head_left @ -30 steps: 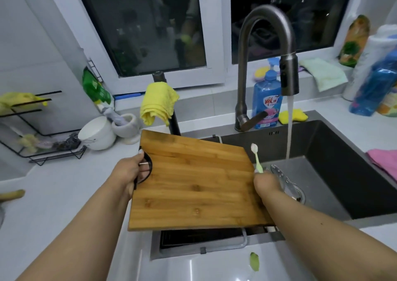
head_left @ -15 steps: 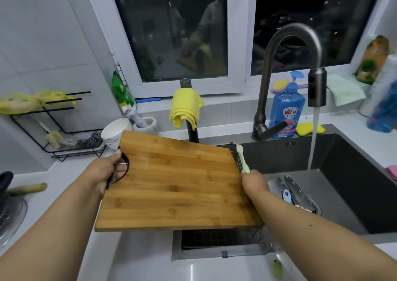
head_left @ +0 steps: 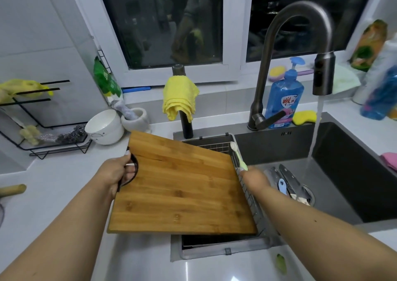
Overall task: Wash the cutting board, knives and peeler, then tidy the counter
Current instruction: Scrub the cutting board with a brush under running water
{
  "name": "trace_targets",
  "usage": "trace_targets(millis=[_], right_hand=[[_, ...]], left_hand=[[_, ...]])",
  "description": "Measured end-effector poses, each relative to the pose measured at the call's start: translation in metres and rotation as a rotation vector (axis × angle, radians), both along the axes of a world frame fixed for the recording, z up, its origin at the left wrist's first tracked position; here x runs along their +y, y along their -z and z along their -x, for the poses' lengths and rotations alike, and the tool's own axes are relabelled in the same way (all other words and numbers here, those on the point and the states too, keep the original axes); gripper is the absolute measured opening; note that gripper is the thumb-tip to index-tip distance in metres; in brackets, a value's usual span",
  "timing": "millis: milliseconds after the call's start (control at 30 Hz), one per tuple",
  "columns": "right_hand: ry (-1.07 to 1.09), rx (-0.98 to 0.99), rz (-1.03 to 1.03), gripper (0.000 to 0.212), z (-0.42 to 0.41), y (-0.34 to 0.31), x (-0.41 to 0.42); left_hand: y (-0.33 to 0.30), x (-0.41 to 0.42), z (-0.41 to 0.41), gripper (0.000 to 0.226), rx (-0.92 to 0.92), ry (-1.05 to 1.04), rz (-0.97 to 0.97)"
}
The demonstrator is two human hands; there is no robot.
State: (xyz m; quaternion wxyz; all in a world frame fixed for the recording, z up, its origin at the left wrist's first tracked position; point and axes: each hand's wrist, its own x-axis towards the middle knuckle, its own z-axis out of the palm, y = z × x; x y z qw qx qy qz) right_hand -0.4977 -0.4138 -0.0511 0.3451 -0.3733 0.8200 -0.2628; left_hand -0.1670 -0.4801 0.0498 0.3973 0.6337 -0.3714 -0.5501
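A bamboo cutting board [head_left: 182, 186] is held flat above the sink's left basket and the counter edge. My left hand [head_left: 115, 172] grips its black ring handle at the left side. My right hand [head_left: 254, 178] holds the board's right edge together with a small green-handled brush [head_left: 237, 155] that points up and away. Two knives [head_left: 289, 178] and a blue peeler [head_left: 282, 186] lie on the dark sink floor [head_left: 335, 186] by the drain. Water runs from the faucet [head_left: 323, 74] into the sink.
A wire drain basket [head_left: 212, 144] sits in the sink's left part under the board. A white bowl [head_left: 105, 127], a mortar [head_left: 136, 118] and a black rack [head_left: 43, 134] stand on the counter at left. Blue soap bottle [head_left: 283, 100], yellow sponge [head_left: 305, 117] and yellow cloth [head_left: 179, 99] line the back.
The board has swung left, away from the running water, toward the counter side. The knives and peeler in the sink have come into view.
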Motion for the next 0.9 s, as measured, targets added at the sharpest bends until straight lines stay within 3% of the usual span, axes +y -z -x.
trace_targets(millis=[367,533,800,900], right_hand=[[-0.023,0.021,0.029,0.031,0.003,0.009,0.001],[-0.008,0.042,0.023,0.03,0.003,0.011,-0.001],[-0.018,0.024,0.056,0.026,0.006,0.006,0.001],[-0.036,-0.027,0.081,0.023,0.016,0.006,0.002]], left_hand=[[0.026,-0.02,0.007,0.038,-0.113,0.05,-0.083],[0.045,-0.031,-0.002,0.045,-0.381,0.092,-0.087],[0.031,-0.026,0.029,0.048,-1.035,0.165,-0.036],[0.017,-0.015,0.058,0.048,-1.169,0.063,0.17]])
